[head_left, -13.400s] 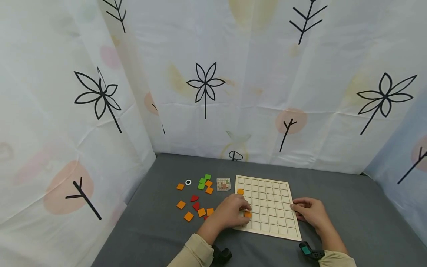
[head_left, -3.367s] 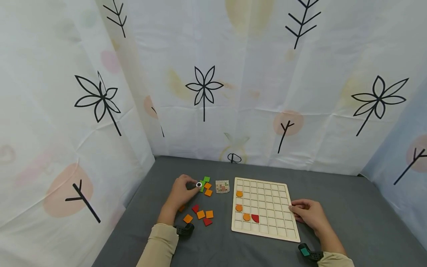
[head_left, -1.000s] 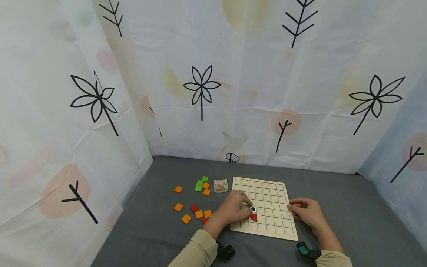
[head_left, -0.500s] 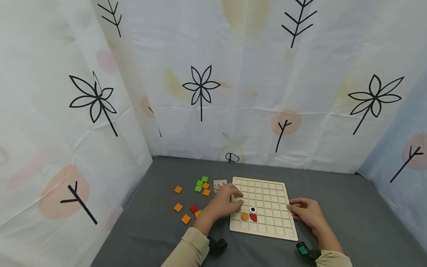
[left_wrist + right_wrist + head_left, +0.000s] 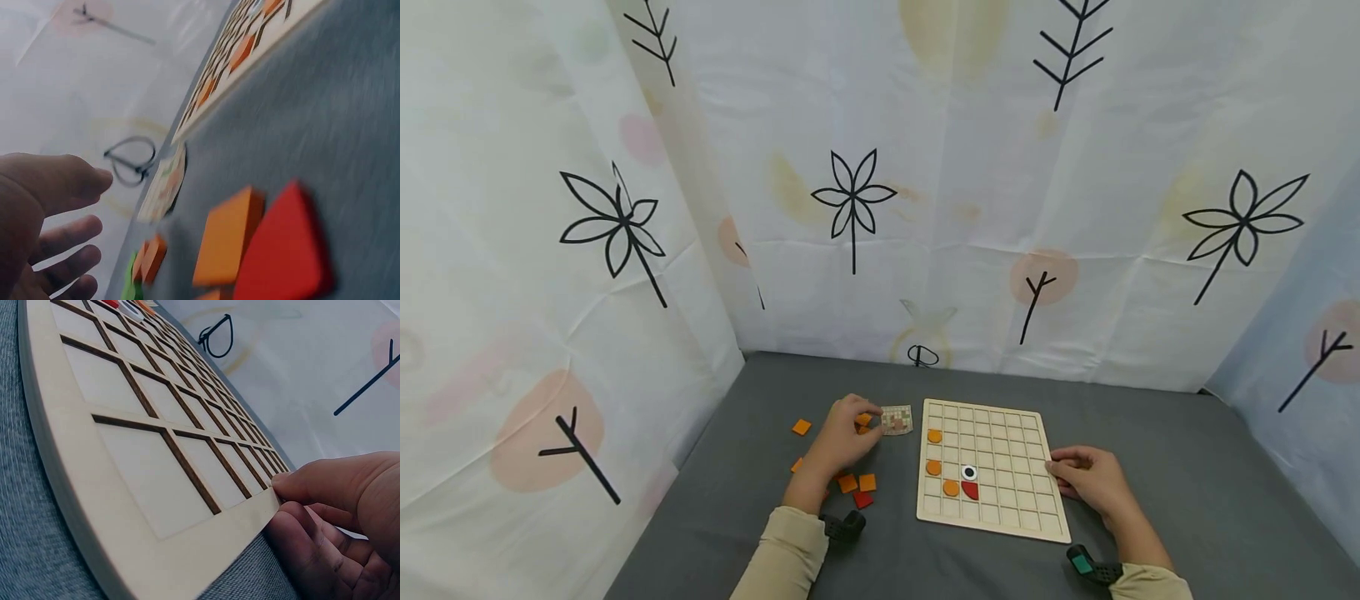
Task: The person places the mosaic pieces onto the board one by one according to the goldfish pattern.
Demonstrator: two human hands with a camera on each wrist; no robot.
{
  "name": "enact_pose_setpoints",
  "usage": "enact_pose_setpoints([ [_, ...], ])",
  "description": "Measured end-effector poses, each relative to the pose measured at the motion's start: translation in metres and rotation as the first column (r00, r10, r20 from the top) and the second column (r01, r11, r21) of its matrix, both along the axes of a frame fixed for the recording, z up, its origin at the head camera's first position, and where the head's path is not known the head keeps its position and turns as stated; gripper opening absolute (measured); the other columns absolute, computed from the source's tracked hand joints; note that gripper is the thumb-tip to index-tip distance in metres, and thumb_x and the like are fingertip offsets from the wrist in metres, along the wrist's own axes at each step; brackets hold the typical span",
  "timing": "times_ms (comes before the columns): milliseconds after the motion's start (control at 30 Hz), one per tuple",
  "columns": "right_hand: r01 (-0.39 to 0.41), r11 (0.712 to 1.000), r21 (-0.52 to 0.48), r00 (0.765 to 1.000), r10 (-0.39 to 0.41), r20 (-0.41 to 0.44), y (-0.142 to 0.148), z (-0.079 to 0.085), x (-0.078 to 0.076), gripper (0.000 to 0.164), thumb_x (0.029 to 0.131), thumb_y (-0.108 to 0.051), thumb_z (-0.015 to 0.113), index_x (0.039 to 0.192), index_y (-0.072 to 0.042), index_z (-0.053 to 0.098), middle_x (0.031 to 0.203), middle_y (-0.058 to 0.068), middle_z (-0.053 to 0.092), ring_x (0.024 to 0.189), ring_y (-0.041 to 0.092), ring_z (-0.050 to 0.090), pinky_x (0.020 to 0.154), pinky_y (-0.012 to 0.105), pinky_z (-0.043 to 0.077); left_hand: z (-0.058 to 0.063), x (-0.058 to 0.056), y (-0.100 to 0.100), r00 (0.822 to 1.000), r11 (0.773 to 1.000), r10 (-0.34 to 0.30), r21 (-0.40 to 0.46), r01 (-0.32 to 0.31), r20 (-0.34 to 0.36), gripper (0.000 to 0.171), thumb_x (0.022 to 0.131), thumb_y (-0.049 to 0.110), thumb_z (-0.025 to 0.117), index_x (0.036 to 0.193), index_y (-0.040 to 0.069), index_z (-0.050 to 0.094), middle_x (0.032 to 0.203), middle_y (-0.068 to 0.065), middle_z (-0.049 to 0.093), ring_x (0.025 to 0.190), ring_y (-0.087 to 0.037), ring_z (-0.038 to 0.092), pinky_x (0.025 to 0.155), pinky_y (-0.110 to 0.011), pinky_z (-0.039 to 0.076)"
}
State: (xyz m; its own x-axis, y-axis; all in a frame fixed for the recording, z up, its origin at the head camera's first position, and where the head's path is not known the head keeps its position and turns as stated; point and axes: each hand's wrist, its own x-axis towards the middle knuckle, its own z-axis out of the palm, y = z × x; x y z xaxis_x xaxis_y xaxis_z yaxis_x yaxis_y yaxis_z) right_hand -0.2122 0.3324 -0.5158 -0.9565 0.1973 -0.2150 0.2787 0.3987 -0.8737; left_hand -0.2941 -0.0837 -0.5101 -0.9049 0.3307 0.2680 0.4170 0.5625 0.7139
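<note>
The board is smooth, matt wood; the bench shows woven, matt cloth; the backdrop at twelve o'clock is creased fabric; the card looks papery.

Cannot see all of the flat orange square tiles behind the bare left hand, low centre of the head view, nor tell touching from apart there. Cannot read the tiny print on the small pale square card just beside. Lose both beige fabric sleeves at the lower edge. In the left wrist view, find a green piece cut off at the bottom, a red wedge-shaped piece blurred. In the right wrist view, see the pale wooden gridded board cut by the lower edge, the bare right hand by the right.
</note>
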Motion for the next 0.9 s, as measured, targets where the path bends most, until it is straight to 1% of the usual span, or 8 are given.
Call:
enact_pose_setpoints([
  [100,0.003,1.000,-0.003,1.000,-0.003,0.001,-0.001,-0.001,0.001,0.043,0.099,-0.015,0.075,0.132,0.010,0.066,0.099,0.009,0.073,0.082,0.013,0.072,0.072,0.029,0.063,-0.004,0.000,-0.011,0.999,0.999,0.042,-0.020,-0.041,0.028,0.028,0.098,0.017,0.077,0.125,0.009,0.077,0.131,-0.013,0.065,0.125,-0.038,0.057,0.102,-0.059,0.052],
  [200,0.003,1.000,-0.003,1.000,-0.003,-0.001,-0.002,0.000,0.001,0.043,0.099,-0.015,0.075,0.132,0.011,0.066,0.099,0.009,0.073,0.082,0.013,0.072,0.071,0.028,0.063,-0.007,-0.001,-0.018,0.997,0.997,0.059,-0.043,-0.057,0.040,0.028,0.098,0.018,0.078,0.125,0.010,0.077,0.129,-0.011,0.065,0.125,-0.037,0.057,0.101,-0.060,0.052],
  [333,0.003,1.000,0.002,1.000,-0.003,-0.005,-0.002,0.001,0.002,0.042,0.099,-0.014,0.074,0.132,0.011,0.066,0.098,0.008,0.073,0.082,0.012,0.072,0.071,0.028,0.063,-0.011,-0.003,-0.022,0.997,0.997,0.058,-0.061,-0.055,0.051,0.026,0.097,0.019,0.078,0.122,0.010,0.078,0.127,-0.010,0.065,0.123,-0.037,0.057,0.102,-0.060,0.052],
  [500,0.007,1.000,0.002,1.000,-0.007,-0.006,-0.003,0.000,0.002,0.041,0.099,-0.014,0.074,0.131,0.011,0.066,0.098,0.009,0.073,0.082,0.013,0.072,0.071,0.028,0.063,-0.013,-0.003,-0.025,0.994,0.996,0.060,-0.066,-0.055,0.087,0.026,0.097,0.016,0.077,0.123,0.012,0.079,0.129,-0.010,0.064,0.125,-0.037,0.056,0.104,-0.060,0.051],
  [733,0.014,1.000,0.001,1.000,-0.014,0.000,-0.003,-0.001,0.001,0.042,0.099,-0.015,0.075,0.131,0.010,0.066,0.097,0.009,0.072,0.081,0.013,0.072,0.070,0.028,0.063,-0.017,-0.003,-0.026,0.995,0.996,0.060,-0.070,-0.054,0.084,0.024,0.097,0.015,0.078,0.120,0.012,0.079,0.129,-0.012,0.064,0.126,-0.039,0.055,0.103,-0.061,0.050],
  [900,0.019,1.000,0.008,1.000,-0.019,-0.008,-0.003,-0.001,0.000,0.043,0.099,-0.015,0.075,0.132,0.011,0.066,0.097,0.009,0.071,0.081,0.013,0.072,0.070,0.028,0.063,-0.017,-0.003,-0.026,0.992,0.994,0.073,-0.089,-0.064,0.101,0.023,0.097,0.017,0.078,0.119,0.013,0.081,0.131,-0.012,0.062,0.127,-0.039,0.053,0.102,-0.060,0.052],
])
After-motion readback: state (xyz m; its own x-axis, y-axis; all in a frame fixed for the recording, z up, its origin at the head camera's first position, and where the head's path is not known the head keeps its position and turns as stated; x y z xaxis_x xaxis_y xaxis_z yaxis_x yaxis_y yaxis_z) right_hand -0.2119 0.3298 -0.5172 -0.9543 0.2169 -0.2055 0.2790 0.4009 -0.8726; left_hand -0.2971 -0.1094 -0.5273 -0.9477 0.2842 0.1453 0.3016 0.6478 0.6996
